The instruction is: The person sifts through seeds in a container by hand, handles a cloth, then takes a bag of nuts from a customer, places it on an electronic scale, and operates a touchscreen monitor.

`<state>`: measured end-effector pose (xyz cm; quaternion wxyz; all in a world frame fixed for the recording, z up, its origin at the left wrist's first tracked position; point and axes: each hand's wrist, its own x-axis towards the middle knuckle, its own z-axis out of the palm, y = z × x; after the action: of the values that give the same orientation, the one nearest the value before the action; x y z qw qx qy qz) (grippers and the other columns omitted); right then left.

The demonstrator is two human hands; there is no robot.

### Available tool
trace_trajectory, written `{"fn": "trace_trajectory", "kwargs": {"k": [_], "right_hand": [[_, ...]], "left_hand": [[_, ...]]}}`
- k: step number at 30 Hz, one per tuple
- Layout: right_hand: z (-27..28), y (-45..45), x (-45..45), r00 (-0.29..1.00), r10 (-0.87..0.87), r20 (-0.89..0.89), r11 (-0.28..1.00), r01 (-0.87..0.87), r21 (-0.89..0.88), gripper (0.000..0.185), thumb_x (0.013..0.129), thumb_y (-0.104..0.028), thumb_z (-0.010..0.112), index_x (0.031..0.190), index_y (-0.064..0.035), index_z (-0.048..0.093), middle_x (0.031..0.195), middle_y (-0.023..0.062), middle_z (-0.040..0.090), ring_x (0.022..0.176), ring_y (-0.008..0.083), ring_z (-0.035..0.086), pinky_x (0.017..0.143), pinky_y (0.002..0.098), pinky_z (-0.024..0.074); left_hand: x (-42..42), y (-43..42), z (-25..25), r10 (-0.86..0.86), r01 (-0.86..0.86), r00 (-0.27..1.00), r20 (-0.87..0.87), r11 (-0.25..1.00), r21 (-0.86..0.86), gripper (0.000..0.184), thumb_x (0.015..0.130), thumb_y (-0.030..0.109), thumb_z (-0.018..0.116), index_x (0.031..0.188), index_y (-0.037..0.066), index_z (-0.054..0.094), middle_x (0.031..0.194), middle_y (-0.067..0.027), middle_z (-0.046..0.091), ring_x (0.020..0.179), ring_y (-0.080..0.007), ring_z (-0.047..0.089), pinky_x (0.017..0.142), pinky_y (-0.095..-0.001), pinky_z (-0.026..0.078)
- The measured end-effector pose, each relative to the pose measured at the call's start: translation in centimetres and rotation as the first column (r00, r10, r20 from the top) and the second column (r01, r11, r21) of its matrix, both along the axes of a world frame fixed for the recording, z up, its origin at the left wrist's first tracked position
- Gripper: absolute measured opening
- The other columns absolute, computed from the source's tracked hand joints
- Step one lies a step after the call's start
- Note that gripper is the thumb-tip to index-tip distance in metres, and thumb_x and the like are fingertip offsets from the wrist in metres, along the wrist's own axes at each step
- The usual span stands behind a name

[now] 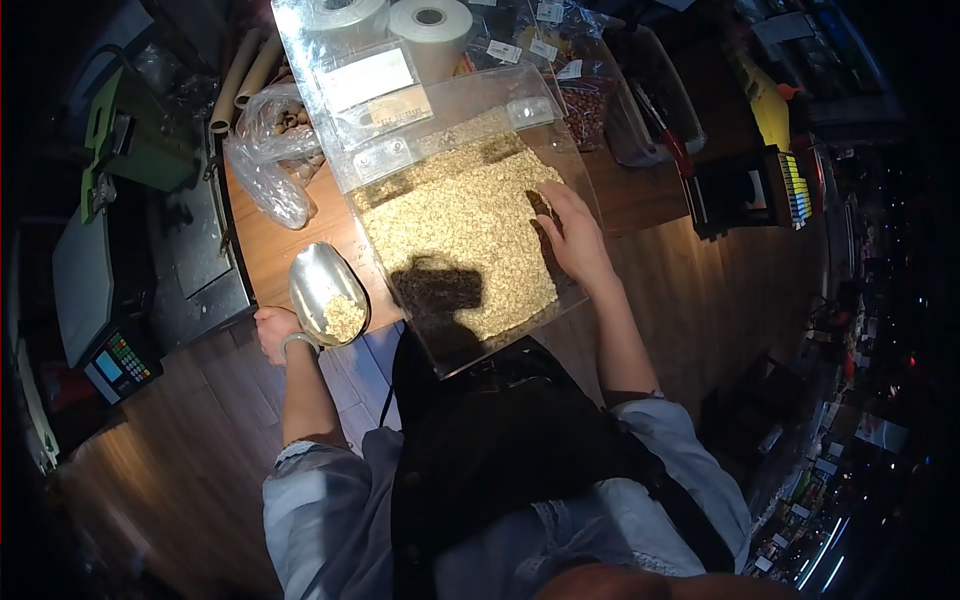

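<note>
A clear plastic bin (440, 345) of rolled oats (450, 220) lies in front of me, partly over the table's near edge. My right hand (573, 235) is at the bin's right side with fingers stretched and thumb apart, holding nothing; whether it touches the oats or the wall is unclear. To the left of the bin, a metal scoop (318, 275) rests on the table with some oats in its lower end. Close beside the scoop, my left hand (277, 333) is closed at the table's corner. What its curled fingers grip, if anything, is hidden.
On the left stand a weighing scale (85, 270) and a green machine (150, 140). A plastic bag of brown, round items (285, 140) lies beside cardboard tubes (250, 75). Film rolls (432, 35), packaged goods (585, 100) and a grey tub (640, 110) are farther back.
</note>
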<state>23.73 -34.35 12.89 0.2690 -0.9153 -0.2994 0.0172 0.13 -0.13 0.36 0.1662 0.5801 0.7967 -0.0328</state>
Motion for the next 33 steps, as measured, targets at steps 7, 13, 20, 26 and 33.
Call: {"fn": "trace_trajectory", "kwargs": {"k": [7, 13, 20, 26, 33], "right_hand": [[2.2, 5.3, 3.1, 0.96, 0.07, -0.271, 0.919, -0.167, -0.358, 0.026, 0.088, -0.019, 0.058, 0.111, -0.0066, 0.061, 0.114, 0.0149, 0.061, 0.105, 0.0339, 0.057, 0.089, 0.0412, 0.0456], [-4.8, 9.9, 10.9, 0.952, 0.214, -0.219, 0.926, -0.269, -0.265, 0.027, 0.093, -0.025, 0.054, 0.112, -0.0081, 0.064, 0.112, 0.0142, 0.064, 0.103, 0.0337, 0.059, 0.087, 0.0371, 0.0471], [-9.0, 13.5, 15.4, 0.832, 0.461, -0.307, 0.823, -0.531, -0.202, 0.038, 0.093, -0.034, 0.051, 0.12, -0.0077, 0.059, 0.124, 0.0141, 0.057, 0.115, 0.0313, 0.052, 0.099, 0.0378, 0.0389], [-8.4, 12.9, 14.4, 0.548, 0.011, -0.836, 0.946, -0.277, -0.169, 0.056, 0.088, -0.045, 0.059, 0.128, -0.0061, 0.055, 0.136, 0.0108, 0.05, 0.126, 0.024, 0.045, 0.105, 0.0333, 0.0323], [-4.9, 11.8, 8.2, 0.458, 0.038, -0.888, 0.969, -0.234, -0.08, 0.08, 0.078, -0.045, 0.073, 0.137, -0.0006, 0.043, 0.137, 0.0206, 0.046, 0.13, 0.0268, 0.041, 0.105, 0.0375, 0.0319]], "left_hand": [[0.1, 0.0, 0.1, 0.003, -0.004, 1.0, 0.012, 1.0, 0.013, 0.061, 0.094, 0.038, 0.019, 0.102, 0.003, 0.068, 0.106, -0.0191, 0.066, 0.103, -0.0389, 0.061, 0.089, -0.0508, 0.044], [-0.1, 0.2, 0.0, -0.004, 0.004, 1.0, 0.001, 1.0, -0.027, 0.059, 0.094, 0.039, 0.019, 0.103, 0.005, 0.068, 0.106, -0.0176, 0.066, 0.103, -0.0387, 0.061, 0.089, -0.0509, 0.045], [0.2, 0.0, 0.5, 0.002, -0.002, 1.0, 0.002, 1.0, -0.021, 0.058, 0.094, 0.039, 0.02, 0.104, 0.006, 0.067, 0.105, -0.0164, 0.067, 0.101, -0.0385, 0.061, 0.089, -0.0505, 0.045], [0.0, 0.2, -0.2, -0.007, 0.007, 1.0, -0.019, 1.0, -0.011, 0.057, 0.095, 0.039, 0.02, 0.104, 0.006, 0.066, 0.104, -0.0159, 0.067, 0.101, -0.0382, 0.062, 0.088, -0.0508, 0.045], [0.1, 0.0, 0.1, -0.018, 0.018, 1.0, -0.013, 1.0, 0.004, 0.057, 0.095, 0.038, 0.02, 0.103, 0.006, 0.067, 0.106, -0.0158, 0.067, 0.102, -0.0378, 0.061, 0.089, -0.051, 0.045]]}}
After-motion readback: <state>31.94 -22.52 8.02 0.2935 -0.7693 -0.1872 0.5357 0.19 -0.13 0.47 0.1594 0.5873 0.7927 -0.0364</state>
